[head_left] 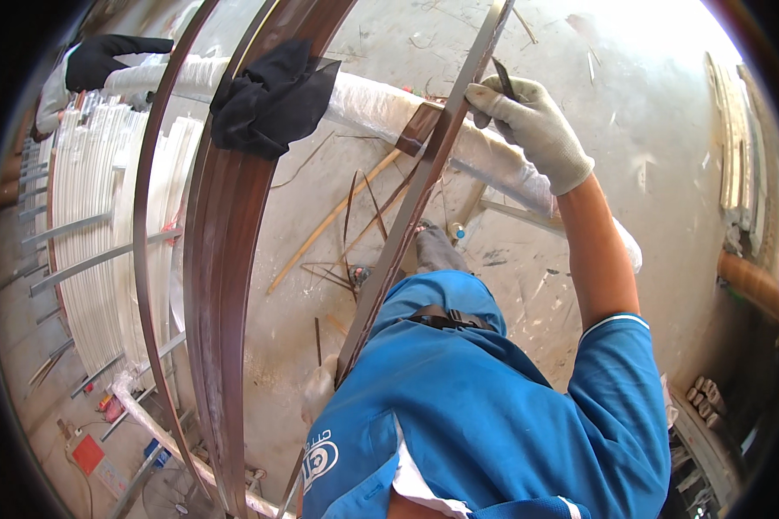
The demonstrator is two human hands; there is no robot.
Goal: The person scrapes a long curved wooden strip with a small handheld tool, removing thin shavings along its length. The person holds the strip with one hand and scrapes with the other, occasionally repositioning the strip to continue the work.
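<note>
A long, narrow brown profile (424,177) runs slantwise in front of me, from the upper middle down to my waist. Near its far part is my right hand (532,125), in a pale work glove, fingers closed around a thin dark blade-like piece (503,80) and fingertips close against the profile's edge. My left hand (318,391), also gloved, is beside the near end of the profile, largely behind it and my shirt; its fingers are hidden. A wider brown profile (221,233) curves along on the left, with a black cloth (273,99) draped over it.
A plastic-wrapped support beam (363,108) crosses under the profiles. Thin strips and a wooden stick (333,221) lie on the floor by my feet. Bundled white profiles (95,233) rest on a rack at left, where another person's sleeve (56,91) shows. Long pieces (740,138) lie far right.
</note>
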